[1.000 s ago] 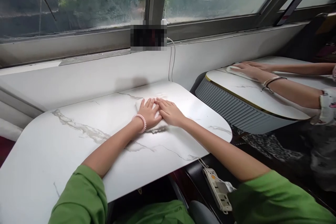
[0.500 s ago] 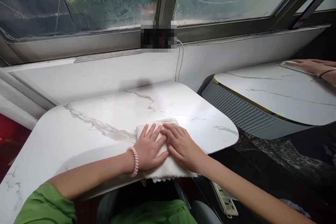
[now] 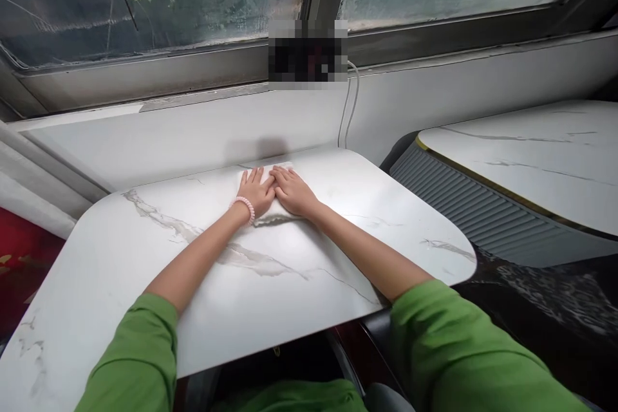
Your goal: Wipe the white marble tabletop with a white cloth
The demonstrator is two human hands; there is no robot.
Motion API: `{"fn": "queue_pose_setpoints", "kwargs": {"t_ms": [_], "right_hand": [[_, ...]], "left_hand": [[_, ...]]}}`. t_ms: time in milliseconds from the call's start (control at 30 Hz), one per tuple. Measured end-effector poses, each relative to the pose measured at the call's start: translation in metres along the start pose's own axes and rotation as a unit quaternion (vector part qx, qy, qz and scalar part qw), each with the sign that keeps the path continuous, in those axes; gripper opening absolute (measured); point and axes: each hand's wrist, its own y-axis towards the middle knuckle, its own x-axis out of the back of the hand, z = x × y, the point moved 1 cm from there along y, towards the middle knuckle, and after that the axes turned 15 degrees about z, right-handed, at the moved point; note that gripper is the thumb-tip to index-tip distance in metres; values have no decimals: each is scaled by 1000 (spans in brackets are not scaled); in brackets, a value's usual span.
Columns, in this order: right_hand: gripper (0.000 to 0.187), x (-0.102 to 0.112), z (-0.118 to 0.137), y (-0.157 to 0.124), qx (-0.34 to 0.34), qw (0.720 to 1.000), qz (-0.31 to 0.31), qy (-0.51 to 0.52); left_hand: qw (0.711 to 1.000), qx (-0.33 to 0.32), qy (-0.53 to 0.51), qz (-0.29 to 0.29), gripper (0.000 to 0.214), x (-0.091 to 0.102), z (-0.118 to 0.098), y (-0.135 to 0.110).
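A white cloth (image 3: pixel 279 211) lies flat on the white marble-patterned table (image 3: pixel 251 309), close to its far edge by the wall. My left hand (image 3: pixel 255 193), with a pink coiled band at the wrist, rests palm down on the cloth with fingers spread. Beside it my right hand (image 3: pixel 293 193) also presses flat on the cloth, its fingertips touching or overlapping the left hand's fingers. Both arms stretch forward across the tabletop. Much of the cloth's middle is hidden beneath the hands.
A second marble-patterned table (image 3: pixel 541 148) with a gold edge and ribbed grey side stands at the right. Behind my table are a low white wall (image 3: pixel 193 135), a white cable (image 3: pixel 355 103) and framed windows. A pixelated patch covers something on the sill. Red fabric (image 3: pixel 24 264) shows at left.
Both hands and the cloth have slid from the table's near edge to its far side. The view has shifted slightly, and another person's hand at the right table is out of sight.
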Motion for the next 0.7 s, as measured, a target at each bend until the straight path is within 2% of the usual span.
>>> {"fn": "queue_pose_setpoints", "kwargs": {"t_ms": [133,300,500,700], "right_hand": [[50,3,-8,37,-15,1000,-6,7],[50,3,-12,49,-18,1000,-11,16],[50,1,-7,39,-9,1000,-13,6],[50,-3,9,11,19,1000,-10,1]], "left_hand": [[1000,6,12,-19,48,5,21,34],[999,17,9,-28,46,5,27,46],[999,40,2,-24,45,1,21,32],[997,65,-2,-35,45,-7,6,-9]]}}
